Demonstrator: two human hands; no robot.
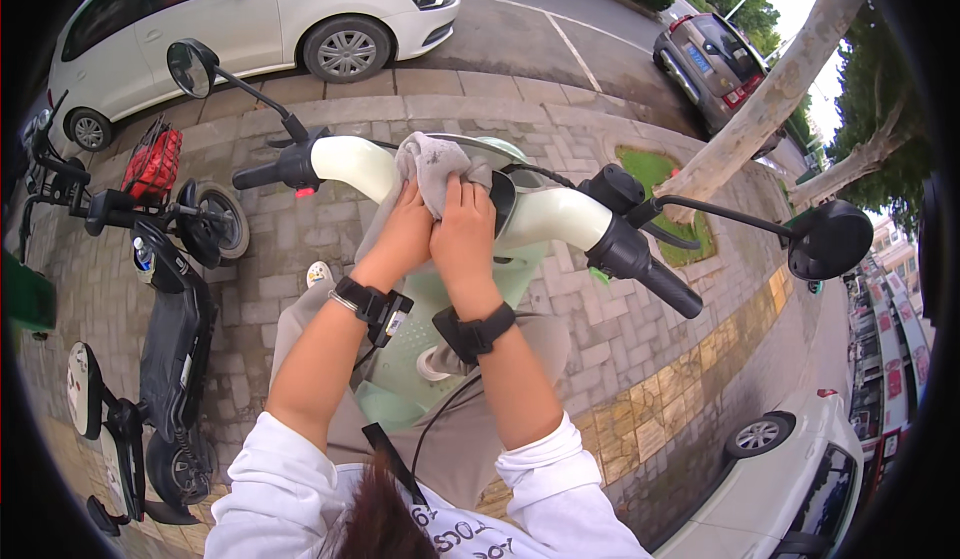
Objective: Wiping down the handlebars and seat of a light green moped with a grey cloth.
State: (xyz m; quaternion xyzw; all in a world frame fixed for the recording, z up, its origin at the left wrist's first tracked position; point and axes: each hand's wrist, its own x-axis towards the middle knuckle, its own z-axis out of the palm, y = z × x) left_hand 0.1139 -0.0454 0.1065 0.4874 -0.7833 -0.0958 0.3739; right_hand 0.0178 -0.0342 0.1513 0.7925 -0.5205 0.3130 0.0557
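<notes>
Both hands press a grey cloth [432, 167] onto the middle of a pale green scooter's handlebar [545, 217], right where the bar meets the dashboard. The left hand [405, 227] lies flat-fingered over the lower left part of the cloth, fingers bent slightly over the fabric. The right hand [463, 234] sits just beside it, touching it, with fingers stretched up over the cloth and pinning it against the bar; neither hand is balled into a fist, and both are closed loosely onto the cloth. Each wrist carries a black strap [474, 333] with a small device.

The cloth bunches up above the fingertips and drapes over the top of the bar's centre. To the left of the hands, the bar ends in a black grip [262, 173] with a round mirror [190, 67] rising on a thin stalk. To the right, a second black grip [660, 277] slopes down, and another mirror [828, 239] stands out at the far right.

The scooter stands on grey brick paving [620, 329]. A black scooter [170, 329] is parked near the left edge, a white car [250, 14] beyond it at the kerb, and a tree trunk [770, 89] leans at the upper right.
</notes>
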